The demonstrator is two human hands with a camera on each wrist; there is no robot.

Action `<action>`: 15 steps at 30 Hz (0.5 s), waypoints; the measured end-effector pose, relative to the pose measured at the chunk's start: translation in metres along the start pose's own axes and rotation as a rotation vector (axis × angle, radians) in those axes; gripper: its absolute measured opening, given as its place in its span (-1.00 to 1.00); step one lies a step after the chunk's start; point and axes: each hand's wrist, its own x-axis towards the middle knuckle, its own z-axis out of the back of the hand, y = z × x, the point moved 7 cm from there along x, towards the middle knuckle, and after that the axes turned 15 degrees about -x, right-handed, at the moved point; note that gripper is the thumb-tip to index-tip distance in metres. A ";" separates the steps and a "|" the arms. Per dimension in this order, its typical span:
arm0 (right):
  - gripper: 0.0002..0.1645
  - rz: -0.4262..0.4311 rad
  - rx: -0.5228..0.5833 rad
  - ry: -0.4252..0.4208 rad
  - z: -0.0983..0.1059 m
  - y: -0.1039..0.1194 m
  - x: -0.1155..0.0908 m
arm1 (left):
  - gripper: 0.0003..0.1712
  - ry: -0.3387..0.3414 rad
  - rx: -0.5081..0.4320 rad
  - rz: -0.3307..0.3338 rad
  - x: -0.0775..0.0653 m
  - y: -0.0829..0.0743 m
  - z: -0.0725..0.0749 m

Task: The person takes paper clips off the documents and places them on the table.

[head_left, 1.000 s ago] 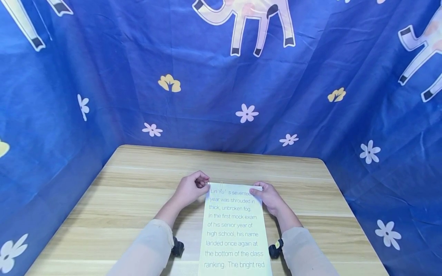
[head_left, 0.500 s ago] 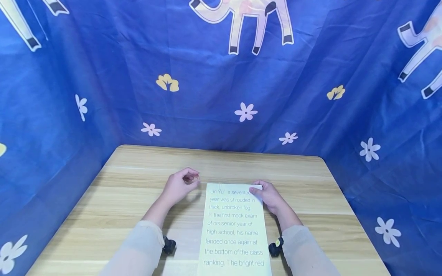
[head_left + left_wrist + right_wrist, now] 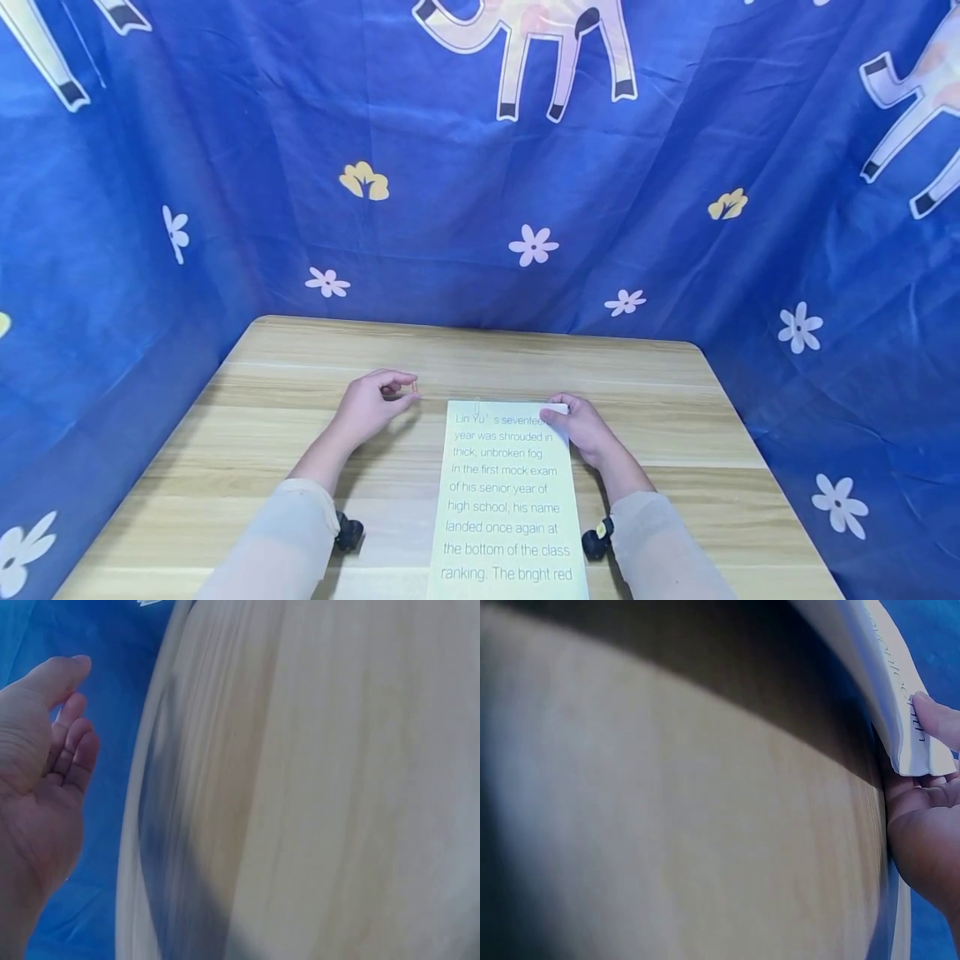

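Note:
A stack of printed paper sheets (image 3: 506, 492) lies in front of me in the head view. My right hand (image 3: 587, 427) pinches its top right corner, thumb on the print and fingers beneath. In the right wrist view the sheets (image 3: 909, 739) show some thickness at that corner. A pale paper clip (image 3: 477, 407) sits on the top edge near the left corner. Left of the sheets, my left hand (image 3: 372, 402) holds a small, thin, orange-pink paper clip (image 3: 415, 387) between thumb and index finger. In the left wrist view that clip is hidden.
The wooden table (image 3: 300, 350) extends around the sheets on both sides. Blue curtain (image 3: 450, 208) with animal and flower prints closes in the back and both sides. Black wrist cameras (image 3: 349, 531) hang by the sleeves.
My left hand has moved left, away from the sheets' top left corner, and the small clip now shows between its fingertips. My right hand keeps its grip on the right corner.

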 end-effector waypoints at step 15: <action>-0.84 0.006 -0.006 -0.002 0.002 -0.003 0.003 | -0.62 0.082 0.158 -0.012 0.005 0.021 0.008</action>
